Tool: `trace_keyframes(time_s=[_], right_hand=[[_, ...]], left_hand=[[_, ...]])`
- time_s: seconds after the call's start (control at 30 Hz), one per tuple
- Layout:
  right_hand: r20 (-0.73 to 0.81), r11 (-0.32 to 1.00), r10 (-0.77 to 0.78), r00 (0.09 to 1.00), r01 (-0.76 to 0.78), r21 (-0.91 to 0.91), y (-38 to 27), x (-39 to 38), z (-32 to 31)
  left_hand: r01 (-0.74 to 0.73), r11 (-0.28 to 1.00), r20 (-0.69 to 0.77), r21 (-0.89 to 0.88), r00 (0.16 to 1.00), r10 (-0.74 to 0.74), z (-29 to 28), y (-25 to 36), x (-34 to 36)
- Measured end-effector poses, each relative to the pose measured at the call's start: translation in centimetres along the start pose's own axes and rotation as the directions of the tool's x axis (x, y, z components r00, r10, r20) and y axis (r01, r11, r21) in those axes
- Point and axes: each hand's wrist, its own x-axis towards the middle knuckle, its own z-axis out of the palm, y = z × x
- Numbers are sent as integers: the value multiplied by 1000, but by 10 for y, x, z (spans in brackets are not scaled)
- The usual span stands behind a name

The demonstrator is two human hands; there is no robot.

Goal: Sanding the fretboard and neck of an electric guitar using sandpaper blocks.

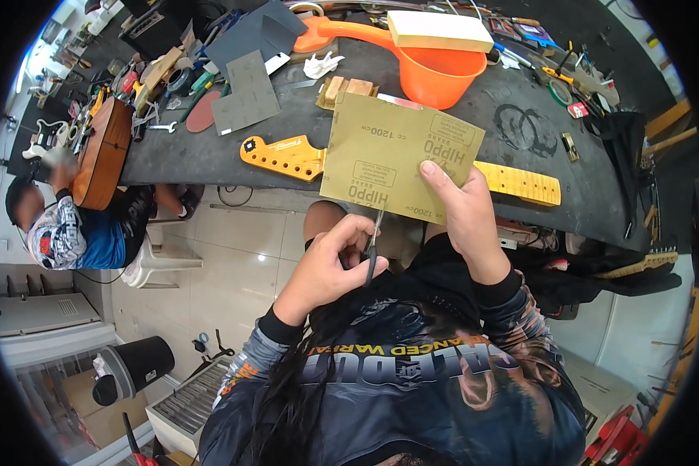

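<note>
A tan sheet of sandpaper [365, 167], printed side facing me, is held up over the table's near edge. My right hand [470, 210] is closed on its lower right part, thumb flat on the front. Closed around black-handled scissors [371, 264], my left hand [326, 260] is just below the sheet. The scissors' blades point up and meet its lower edge; how far they reach in, I cannot tell. Behind the sandpaper lies a guitar neck [520, 185], its middle hidden. The neck's headstock [283, 158] shows at left, the fretboard end at right.
On the dark worktable [202, 159] stands an orange dipper [439, 78] with a pale block [440, 31] across it. Grey sandpaper pieces [247, 93], wooden blocks [349, 87] and crumpled white paper [322, 65] lie nearby. At left, another person [78, 225] sits with an acoustic guitar [101, 155].
</note>
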Motion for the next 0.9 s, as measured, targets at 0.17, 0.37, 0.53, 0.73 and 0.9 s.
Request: trace_keyframes(time_s=[0.17, 0.37, 0.53, 0.73, 0.9], right_hand=[[17, 1000, -2, 1000, 2, -10, 1, -3, -2], [16, 999, 13, 1000, -13, -33, 2, -5, -4], [25, 1000, 27, 999, -27, -1, 6, -5, -6], [24, 1000, 23, 999, -23, -7, 7, -4, -6], [23, 999, 24, 999, -23, -31, 7, -4, -7]], left_hand=[[-4, 999, 1, -45, 1000, 4, 7, 4, 9], [-18, 996, -2, -93, 1000, 18, 10, -3, 11], [-1, 997, 0, -80, 1000, 1, 10, 2, 10], [-14, 996, -1, -85, 1000, 13, 10, -2, 8], [-6, 995, 12, -99, 1000, 7, 9, -5, 10]])
